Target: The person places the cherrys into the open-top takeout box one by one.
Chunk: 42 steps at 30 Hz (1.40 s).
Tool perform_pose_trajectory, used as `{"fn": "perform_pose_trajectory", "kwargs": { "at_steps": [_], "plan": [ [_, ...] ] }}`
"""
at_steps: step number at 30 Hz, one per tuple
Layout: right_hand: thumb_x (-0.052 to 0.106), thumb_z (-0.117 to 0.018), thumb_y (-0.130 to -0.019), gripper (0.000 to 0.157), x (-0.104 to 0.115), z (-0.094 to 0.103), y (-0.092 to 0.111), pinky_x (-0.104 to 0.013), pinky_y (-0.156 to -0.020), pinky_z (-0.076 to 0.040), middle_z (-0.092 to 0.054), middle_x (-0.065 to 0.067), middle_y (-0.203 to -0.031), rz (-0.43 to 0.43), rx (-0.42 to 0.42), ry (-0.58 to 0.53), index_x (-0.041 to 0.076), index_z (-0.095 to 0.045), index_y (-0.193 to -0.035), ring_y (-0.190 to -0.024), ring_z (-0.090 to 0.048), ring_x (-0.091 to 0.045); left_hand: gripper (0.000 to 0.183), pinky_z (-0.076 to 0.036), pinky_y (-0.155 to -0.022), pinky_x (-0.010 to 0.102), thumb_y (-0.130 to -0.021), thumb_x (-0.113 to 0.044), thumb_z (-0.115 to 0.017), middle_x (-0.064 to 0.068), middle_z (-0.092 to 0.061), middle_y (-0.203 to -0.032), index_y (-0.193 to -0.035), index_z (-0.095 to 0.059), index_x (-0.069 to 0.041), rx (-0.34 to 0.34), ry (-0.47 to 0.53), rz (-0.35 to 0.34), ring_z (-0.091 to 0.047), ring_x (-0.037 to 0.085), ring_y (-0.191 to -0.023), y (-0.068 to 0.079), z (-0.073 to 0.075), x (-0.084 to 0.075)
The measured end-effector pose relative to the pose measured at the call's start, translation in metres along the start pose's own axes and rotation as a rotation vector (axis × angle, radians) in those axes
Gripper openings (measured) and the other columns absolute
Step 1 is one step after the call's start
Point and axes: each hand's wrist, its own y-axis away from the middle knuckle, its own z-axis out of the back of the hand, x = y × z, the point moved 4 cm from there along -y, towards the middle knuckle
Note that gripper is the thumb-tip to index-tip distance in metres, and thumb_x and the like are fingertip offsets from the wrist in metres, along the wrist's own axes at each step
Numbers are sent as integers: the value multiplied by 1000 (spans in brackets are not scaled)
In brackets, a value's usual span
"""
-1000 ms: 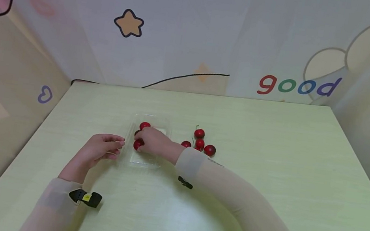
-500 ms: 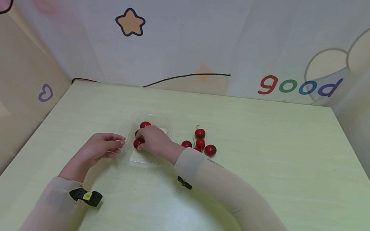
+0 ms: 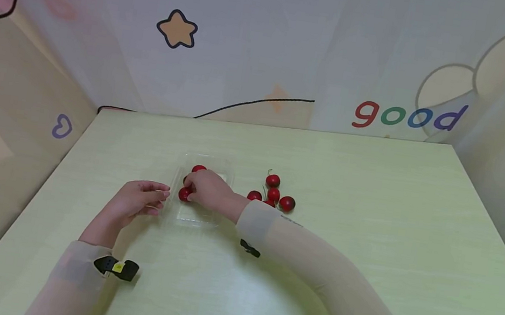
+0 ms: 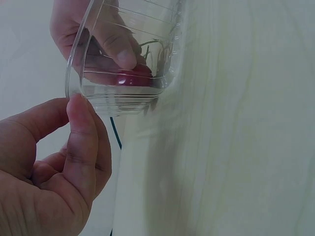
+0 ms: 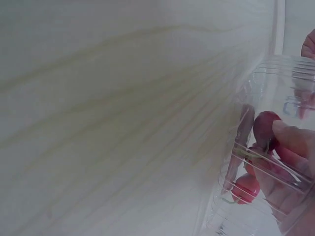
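Note:
A clear plastic box [image 3: 194, 218] stands on the table, with several red cherries along its left side. My right hand [image 3: 213, 191] reaches into it and holds a dark red cherry [image 5: 266, 130] low near the bottom, with the thumb against it; the far fingers are partly hidden. Another cherry [image 3: 199, 169] lies behind that hand in the box. My left hand [image 4: 64, 162] pinches the box's rim at the left between thumb and finger. Through the clear wall in the left wrist view, the right fingers show over a cherry [image 4: 133, 76] with stems near it.
Several loose cherries [image 3: 287, 204] lie on the table [image 3: 374, 197] right of the box, close to the right wrist and sleeve. A printed cloth wall [image 3: 259, 44] stands behind the table, with side walls left and right.
My right hand has shifted very slightly left inside the box, and the cherry at its fingers has moved a little left towards the box wall. My left hand stays at the rim.

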Motion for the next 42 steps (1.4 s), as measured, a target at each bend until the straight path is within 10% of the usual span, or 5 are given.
{"fn": "perform_pose_trajectory", "kwargs": {
  "at_steps": [22, 42],
  "plan": [
    [21, -72, -96, 27, -1, 3, -1, -27, -94, -54, -75, -3, -115, -26, 29, 4, 11, -73, -121, -98, -64, -16, 48, -58, -69, 17, -104, -20, -60, -3, -68, -97, -143, -51, 7, -6, -9, 16, -61, 7, -78, 1, 2, -1],
    [21, -63, -102, 29, -17, 44, 54, -31, -94, -55, -73, -6, -120, 96, -60, -191, 8, -69, -127, -110, -66, -22, 48, -58, -69, 18, -104, -21, -60, 1, -68, -101, -143, -52, 7, -7, -29, 21, -60, 9, -80, 1, -1, -3]
  ]
}}
